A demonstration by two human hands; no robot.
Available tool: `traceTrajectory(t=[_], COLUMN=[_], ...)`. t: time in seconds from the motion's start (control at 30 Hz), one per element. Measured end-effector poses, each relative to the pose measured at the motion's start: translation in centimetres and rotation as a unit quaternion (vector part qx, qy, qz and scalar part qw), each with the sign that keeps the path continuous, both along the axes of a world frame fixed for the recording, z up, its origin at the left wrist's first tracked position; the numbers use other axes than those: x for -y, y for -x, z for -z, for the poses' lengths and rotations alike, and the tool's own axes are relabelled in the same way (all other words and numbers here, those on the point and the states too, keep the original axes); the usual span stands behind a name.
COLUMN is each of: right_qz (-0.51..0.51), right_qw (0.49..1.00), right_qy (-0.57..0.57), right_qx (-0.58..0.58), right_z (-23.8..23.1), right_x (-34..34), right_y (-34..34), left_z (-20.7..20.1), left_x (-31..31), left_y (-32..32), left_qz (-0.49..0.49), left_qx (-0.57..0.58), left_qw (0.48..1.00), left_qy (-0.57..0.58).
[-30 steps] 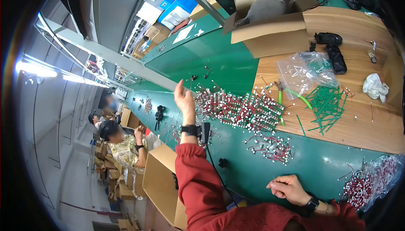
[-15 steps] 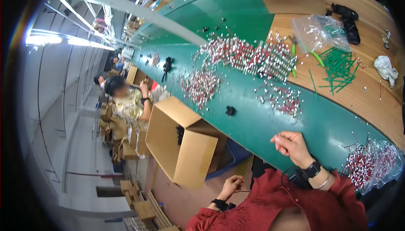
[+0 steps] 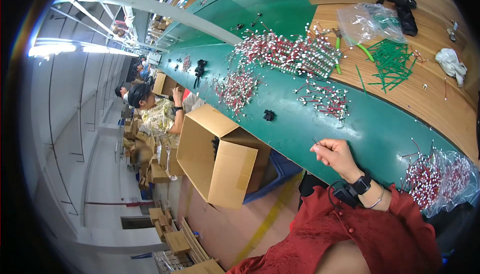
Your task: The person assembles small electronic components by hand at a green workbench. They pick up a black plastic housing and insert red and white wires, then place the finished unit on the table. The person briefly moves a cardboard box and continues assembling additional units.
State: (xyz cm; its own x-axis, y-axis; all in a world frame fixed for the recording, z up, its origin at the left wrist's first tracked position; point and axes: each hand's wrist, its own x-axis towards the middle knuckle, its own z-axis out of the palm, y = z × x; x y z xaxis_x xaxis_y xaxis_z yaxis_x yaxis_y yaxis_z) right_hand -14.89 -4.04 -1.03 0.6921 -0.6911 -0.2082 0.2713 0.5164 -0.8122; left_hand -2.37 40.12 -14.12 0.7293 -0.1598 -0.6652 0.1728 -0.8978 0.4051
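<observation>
My right hand (image 3: 334, 155) hovers above the near edge of the green tabletop (image 3: 372, 136), fingers curled into a pinch. A thin dark sliver shows at its fingertips, too small to name. Beyond the hand lies a small heap of red and white wires with white connectors (image 3: 327, 100). A larger pile of connector wires (image 3: 285, 54) stretches behind it, and another heap of the same wires (image 3: 236, 91) is to its left. A small cluster of black parts (image 3: 269, 115) sits between these heaps and the table edge. My left hand is out of view.
An open cardboard box (image 3: 230, 169) stands beside the table, left of my hand. Green strips (image 3: 392, 64), green-handled pliers (image 3: 338, 49) and a clear plastic bag (image 3: 372, 24) lie on the wooden board. A bag of wires (image 3: 450, 181) is at right. A person (image 3: 160, 114) works farther along.
My left hand has gone out of view at the bottom. My right hand has shifted slightly left and up, still pinched. The whole view has moved a little.
</observation>
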Motion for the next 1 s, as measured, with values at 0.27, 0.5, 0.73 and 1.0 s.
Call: traceTrajectory(t=[0.27,0.5,0.73,1.0], right_qz=[0.001,0.002,0.003,0.007], right_qw=[0.999,0.999,0.999,0.995], right_qy=[0.039,0.037,0.04,0.088], right_qx=[-0.02,-0.019,-0.025,-0.055], right_z=[0.2,0.2,0.2,0.3], right_x=[-0.3,-0.2,-0.4,-0.8], right_y=[-0.2,-0.1,-0.2,-0.5], left_z=[-0.2,-0.5,-0.6,-0.3], left_x=[-0.1,-0.4,-1.0,-1.6], left_y=[-0.6,-0.9,-1.1,-1.5], left_qz=[0.0,0.003,0.006,0.007], left_qx=[0.005,0.002,0.003,0.006], left_qw=[1.0,1.0,1.0,1.0], left_qy=[-0.021,-0.028,-0.028,-0.028])
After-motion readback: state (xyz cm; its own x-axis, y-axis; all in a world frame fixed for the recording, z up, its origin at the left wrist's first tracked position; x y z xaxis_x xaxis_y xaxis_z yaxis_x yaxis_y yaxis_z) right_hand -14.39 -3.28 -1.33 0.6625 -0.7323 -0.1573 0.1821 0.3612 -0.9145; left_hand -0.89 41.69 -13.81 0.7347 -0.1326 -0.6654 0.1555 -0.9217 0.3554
